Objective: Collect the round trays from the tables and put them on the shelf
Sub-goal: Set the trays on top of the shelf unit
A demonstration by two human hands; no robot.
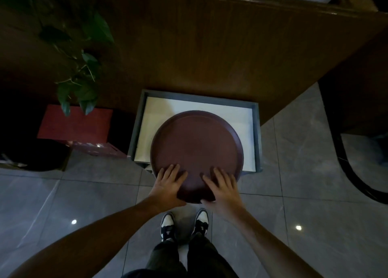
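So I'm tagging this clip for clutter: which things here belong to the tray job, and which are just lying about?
Job:
- round tray
- grey shelf under it
- left hand and right hand, both on the tray's near edge

Lying about:
- plant
- red box
- black bin
- wooden counter

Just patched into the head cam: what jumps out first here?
A big round brown tray fills the centre, both hands flat on its near edge: left hand, right hand. It sits over a grey, white-lined shelf box against a dark wooden counter. Plant leaves hang at upper left.
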